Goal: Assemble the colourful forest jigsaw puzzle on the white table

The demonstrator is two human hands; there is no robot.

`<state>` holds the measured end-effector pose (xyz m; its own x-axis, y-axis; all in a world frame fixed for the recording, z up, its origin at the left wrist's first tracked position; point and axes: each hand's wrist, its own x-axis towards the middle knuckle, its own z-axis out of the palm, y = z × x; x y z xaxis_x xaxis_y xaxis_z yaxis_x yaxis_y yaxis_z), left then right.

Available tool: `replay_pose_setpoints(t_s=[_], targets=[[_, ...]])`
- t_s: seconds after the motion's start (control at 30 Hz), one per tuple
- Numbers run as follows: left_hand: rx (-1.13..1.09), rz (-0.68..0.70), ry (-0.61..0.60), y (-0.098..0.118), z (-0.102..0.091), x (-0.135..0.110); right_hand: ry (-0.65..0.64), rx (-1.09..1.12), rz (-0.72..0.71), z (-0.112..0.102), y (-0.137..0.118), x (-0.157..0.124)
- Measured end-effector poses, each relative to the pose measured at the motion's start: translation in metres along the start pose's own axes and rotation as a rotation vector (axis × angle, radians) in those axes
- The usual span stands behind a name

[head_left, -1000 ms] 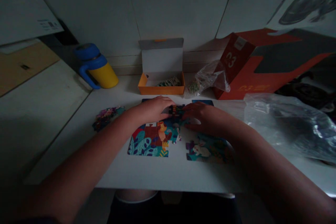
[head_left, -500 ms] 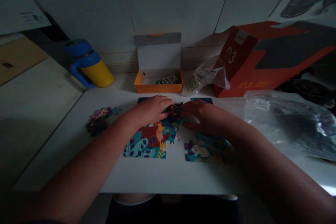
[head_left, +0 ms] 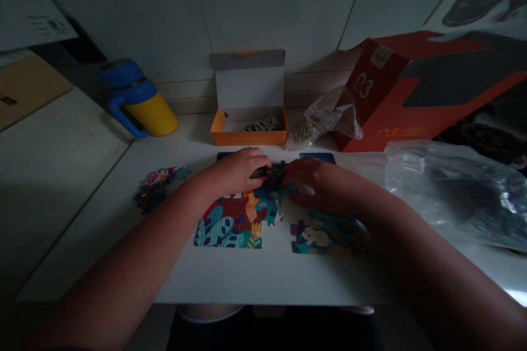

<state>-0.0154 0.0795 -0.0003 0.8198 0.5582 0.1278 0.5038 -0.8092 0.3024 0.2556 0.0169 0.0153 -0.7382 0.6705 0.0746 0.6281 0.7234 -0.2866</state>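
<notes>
Jigsaw sections of what looks like printed cardboard, flat and smooth-faced, lie on a smooth, pale tabletop with a dull sheen. The open orange box looks like thin, matt card; the big red box like smooth printed cardboard. Both clear bags, small and large, are crinkled, glossy plastic film. The blue-and-yellow jug appears smooth, hard plastic.

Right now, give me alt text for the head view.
A person's left hand and right hand are at a partly assembled jigsaw puzzle on a white table. Piled pieces lie to the left; an open orange box stands behind.
</notes>
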Motion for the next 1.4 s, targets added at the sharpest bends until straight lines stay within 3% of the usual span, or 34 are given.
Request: replay_pose_setpoints(t_s=[1.03,1.27,1.4], targets=[[-0.056,0.021,-0.067,0.004,-0.006,-0.003,-0.03,-0.032,0.004,0.002,-0.008,-0.001],[0.04,0.041,-0.09,0.008,-0.013,-0.006,0.118,-0.029,0.071,0.001,0.005,-0.006],[0.068,-0.063,-0.038,0.007,-0.029,-0.025,0.193,-0.071,0.187,-0.002,0.02,-0.012]])
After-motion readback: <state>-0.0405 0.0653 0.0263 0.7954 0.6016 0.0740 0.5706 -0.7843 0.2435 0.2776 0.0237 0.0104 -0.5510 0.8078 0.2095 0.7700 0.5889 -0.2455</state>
